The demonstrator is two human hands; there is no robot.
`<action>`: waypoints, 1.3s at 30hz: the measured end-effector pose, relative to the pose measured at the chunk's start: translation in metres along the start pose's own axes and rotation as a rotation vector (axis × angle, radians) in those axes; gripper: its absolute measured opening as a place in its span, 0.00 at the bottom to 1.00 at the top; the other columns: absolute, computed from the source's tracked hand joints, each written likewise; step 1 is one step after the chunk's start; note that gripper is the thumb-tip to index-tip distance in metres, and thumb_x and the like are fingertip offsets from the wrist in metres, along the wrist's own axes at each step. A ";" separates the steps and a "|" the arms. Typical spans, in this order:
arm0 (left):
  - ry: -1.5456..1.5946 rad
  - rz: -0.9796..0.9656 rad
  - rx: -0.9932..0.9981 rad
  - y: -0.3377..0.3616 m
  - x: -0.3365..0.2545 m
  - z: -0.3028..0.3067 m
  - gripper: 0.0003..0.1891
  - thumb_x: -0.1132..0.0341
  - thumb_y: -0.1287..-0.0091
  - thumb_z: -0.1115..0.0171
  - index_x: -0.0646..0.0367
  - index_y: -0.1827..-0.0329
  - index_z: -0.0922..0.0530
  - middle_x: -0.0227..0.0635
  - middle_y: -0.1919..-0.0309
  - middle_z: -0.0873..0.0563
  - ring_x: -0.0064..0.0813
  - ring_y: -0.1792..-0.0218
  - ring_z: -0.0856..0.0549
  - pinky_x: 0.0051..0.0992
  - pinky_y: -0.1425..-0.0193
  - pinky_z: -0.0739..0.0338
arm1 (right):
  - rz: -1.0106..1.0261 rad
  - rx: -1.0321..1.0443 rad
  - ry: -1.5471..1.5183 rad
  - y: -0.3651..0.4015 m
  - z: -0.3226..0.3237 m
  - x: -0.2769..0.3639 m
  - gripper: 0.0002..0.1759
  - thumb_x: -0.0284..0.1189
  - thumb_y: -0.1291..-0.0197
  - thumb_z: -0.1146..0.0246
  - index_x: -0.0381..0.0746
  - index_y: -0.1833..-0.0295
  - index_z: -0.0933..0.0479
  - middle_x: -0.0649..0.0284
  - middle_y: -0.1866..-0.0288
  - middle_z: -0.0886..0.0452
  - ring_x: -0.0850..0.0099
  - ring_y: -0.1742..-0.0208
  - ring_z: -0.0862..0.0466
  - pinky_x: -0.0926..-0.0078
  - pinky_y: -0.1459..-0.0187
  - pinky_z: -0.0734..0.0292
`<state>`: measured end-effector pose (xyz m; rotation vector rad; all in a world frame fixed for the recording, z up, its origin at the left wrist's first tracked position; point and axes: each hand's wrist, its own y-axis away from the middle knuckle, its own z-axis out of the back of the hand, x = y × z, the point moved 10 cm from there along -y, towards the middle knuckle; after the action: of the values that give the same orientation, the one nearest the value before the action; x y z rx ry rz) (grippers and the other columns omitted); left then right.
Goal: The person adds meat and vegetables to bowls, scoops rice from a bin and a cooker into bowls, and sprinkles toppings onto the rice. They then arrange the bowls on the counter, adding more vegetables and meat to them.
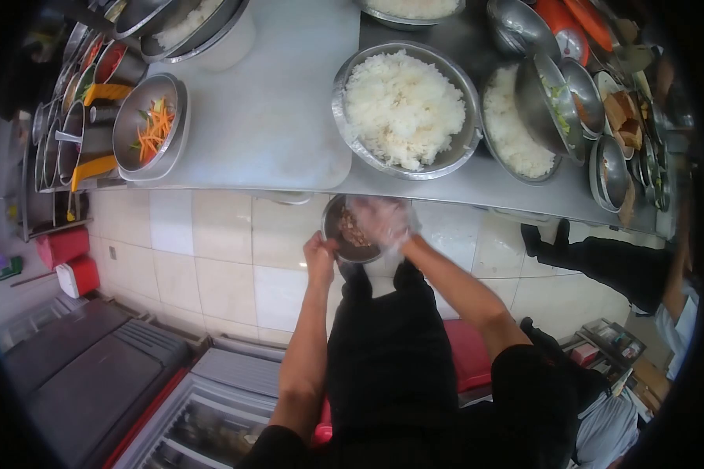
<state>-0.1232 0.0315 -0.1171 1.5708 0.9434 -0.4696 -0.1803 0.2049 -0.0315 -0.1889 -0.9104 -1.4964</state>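
Left hand (319, 255) grips a metal bowl (361, 254), right hand (383, 222) blurs above it

In the head view, the left hand's fingers are closed on the near left side of the metal bowl's rim. The bowl is just right of those fingers, in front of the worktop (281, 117) edge and above the tiled floor (220, 234). Brown food pieces (350, 229) lie inside, between the two hands.

The right hand, in what looks like a clear plastic glove (407, 227), is over the bowl's right side. Motion blur hides its fingers; whether they are wide, narrow or holding food, I cannot tell.

Beyond the right hand's fingers, on the worktop, stands a large bowl (472, 133) heaped with white rice (403, 105). Well to the left of the left hand's fingers, a bowl (123, 129) holds orange strips (157, 127). Well to the right of both hands are another person's dark-trousered legs (602, 266).
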 end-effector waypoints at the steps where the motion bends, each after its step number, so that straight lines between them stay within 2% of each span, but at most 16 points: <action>1: -0.001 0.010 0.025 0.004 -0.002 -0.006 0.05 0.81 0.50 0.48 0.63 0.75 0.24 0.33 0.82 0.22 0.22 0.88 0.28 0.22 0.87 0.35 | -0.014 0.109 -0.149 0.024 0.001 0.017 0.19 0.37 0.29 0.48 0.42 0.39 0.26 0.56 0.41 0.21 0.62 0.41 0.22 0.66 0.38 0.29; 5: -0.054 0.026 0.066 0.028 -0.009 -0.015 0.06 0.81 0.50 0.48 0.64 0.74 0.23 0.33 0.82 0.21 0.21 0.88 0.27 0.21 0.87 0.35 | 0.149 -0.098 -0.551 0.063 0.006 0.019 0.15 0.28 0.31 0.47 0.42 0.41 0.24 0.59 0.43 0.20 0.65 0.42 0.21 0.69 0.40 0.28; 7: -0.105 -0.008 0.101 0.043 -0.014 -0.019 0.06 0.81 0.50 0.49 0.65 0.73 0.23 0.34 0.82 0.20 0.20 0.87 0.26 0.20 0.86 0.34 | -0.050 -0.210 -0.840 0.090 0.036 0.003 0.16 0.23 0.33 0.46 0.42 0.42 0.23 0.60 0.44 0.20 0.68 0.42 0.22 0.72 0.42 0.27; 11: -0.122 -0.018 0.147 0.079 -0.032 -0.034 0.08 0.80 0.46 0.48 0.67 0.67 0.20 0.33 0.81 0.20 0.20 0.87 0.26 0.20 0.85 0.33 | 0.039 -0.484 -0.420 0.134 0.093 0.014 0.21 0.18 0.39 0.45 0.45 0.42 0.23 0.55 0.46 0.20 0.62 0.49 0.18 0.74 0.44 0.25; 14: -0.172 -0.055 0.161 0.113 -0.064 -0.056 0.09 0.80 0.46 0.47 0.67 0.65 0.19 0.32 0.80 0.19 0.19 0.86 0.26 0.19 0.84 0.34 | 0.016 -0.293 -0.343 0.162 0.090 0.028 0.15 0.22 0.47 0.36 0.44 0.52 0.19 0.55 0.50 0.19 0.60 0.53 0.18 0.68 0.49 0.23; 16: -0.216 -0.059 0.180 0.139 -0.090 -0.075 0.10 0.80 0.49 0.47 0.69 0.67 0.20 0.32 0.76 0.16 0.17 0.76 0.21 0.18 0.71 0.27 | 0.071 -0.250 -0.164 0.173 0.117 0.051 0.11 0.22 0.49 0.35 0.43 0.58 0.18 0.55 0.51 0.19 0.62 0.53 0.18 0.67 0.53 0.22; 18: -0.230 -0.108 0.191 0.163 -0.118 -0.088 0.10 0.79 0.48 0.46 0.69 0.65 0.19 0.32 0.73 0.15 0.17 0.73 0.21 0.18 0.67 0.26 | 0.577 -0.420 -0.027 0.208 0.172 0.114 0.15 0.38 0.49 0.29 0.45 0.56 0.16 0.55 0.50 0.19 0.54 0.51 0.20 0.60 0.46 0.25; 19: -0.245 -0.134 0.190 0.173 -0.135 -0.095 0.10 0.79 0.47 0.45 0.70 0.63 0.18 0.33 0.71 0.14 0.17 0.70 0.20 0.18 0.62 0.26 | 0.591 -0.437 -0.020 0.218 0.198 0.127 0.15 0.38 0.49 0.29 0.45 0.56 0.16 0.55 0.50 0.19 0.54 0.51 0.20 0.60 0.46 0.25; 21: -0.122 -0.261 0.209 0.193 -0.187 -0.116 0.09 0.78 0.41 0.43 0.68 0.60 0.17 0.30 0.70 0.15 0.15 0.71 0.20 0.16 0.66 0.26 | 0.296 -0.639 -0.114 0.236 0.259 0.115 0.15 0.35 0.48 0.29 0.42 0.55 0.17 0.54 0.48 0.20 0.52 0.51 0.21 0.59 0.46 0.25; 22: -0.146 -0.289 0.200 0.195 -0.207 -0.119 0.08 0.78 0.40 0.41 0.69 0.60 0.17 0.31 0.67 0.14 0.16 0.66 0.20 0.18 0.59 0.26 | 0.242 -0.811 -0.103 0.247 0.287 0.103 0.18 0.35 0.48 0.29 0.40 0.52 0.18 0.52 0.48 0.20 0.53 0.51 0.21 0.61 0.47 0.25; 25: -0.290 -0.541 0.143 0.192 -0.293 -0.151 0.08 0.71 0.38 0.38 0.69 0.61 0.18 0.30 0.70 0.16 0.15 0.69 0.22 0.18 0.64 0.28 | 0.014 -1.204 0.046 0.259 0.362 0.067 0.29 0.33 0.49 0.29 0.35 0.41 0.26 0.51 0.49 0.20 0.54 0.49 0.20 0.63 0.47 0.25; 28: -0.221 -0.560 0.133 0.139 -0.330 -0.184 0.10 0.70 0.40 0.40 0.70 0.63 0.19 0.32 0.74 0.16 0.19 0.75 0.22 0.21 0.71 0.29 | -0.242 -1.179 -0.116 0.235 0.391 0.000 0.36 0.37 0.50 0.28 0.33 0.38 0.30 0.48 0.48 0.21 0.52 0.47 0.20 0.62 0.46 0.25; 30: -0.254 -0.483 0.160 0.104 -0.334 -0.205 0.09 0.71 0.40 0.41 0.72 0.65 0.20 0.35 0.76 0.17 0.21 0.79 0.23 0.23 0.77 0.30 | -0.459 -0.893 -0.223 0.203 0.379 -0.047 0.37 0.42 0.52 0.28 0.33 0.39 0.29 0.44 0.45 0.22 0.49 0.46 0.21 0.61 0.45 0.26; 34: -0.534 -0.376 0.088 0.054 -0.311 -0.212 0.08 0.73 0.44 0.42 0.74 0.72 0.22 0.41 0.82 0.20 0.29 0.89 0.26 0.32 0.89 0.37 | -0.273 -0.988 -0.075 0.175 0.373 -0.079 0.35 0.43 0.53 0.30 0.32 0.42 0.26 0.42 0.49 0.20 0.48 0.48 0.20 0.60 0.47 0.25; 36: -0.587 -0.368 0.076 0.044 -0.305 -0.211 0.08 0.73 0.45 0.41 0.74 0.72 0.23 0.41 0.83 0.21 0.28 0.89 0.26 0.31 0.89 0.36 | -0.241 -1.011 -0.184 0.169 0.369 -0.093 0.28 0.37 0.53 0.32 0.32 0.47 0.23 0.43 0.57 0.18 0.49 0.54 0.18 0.59 0.52 0.24; 39: -0.721 -0.411 0.039 0.040 -0.312 -0.211 0.09 0.72 0.47 0.41 0.74 0.74 0.23 0.42 0.86 0.22 0.28 0.89 0.26 0.30 0.88 0.34 | -0.218 -0.954 -0.324 0.162 0.363 -0.107 0.26 0.34 0.52 0.33 0.31 0.48 0.22 0.46 0.57 0.16 0.51 0.55 0.16 0.64 0.50 0.24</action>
<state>-0.3191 0.1362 0.1900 1.0928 0.6784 -1.2504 -0.1607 0.5353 0.2124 -1.0755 -0.3953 -2.0505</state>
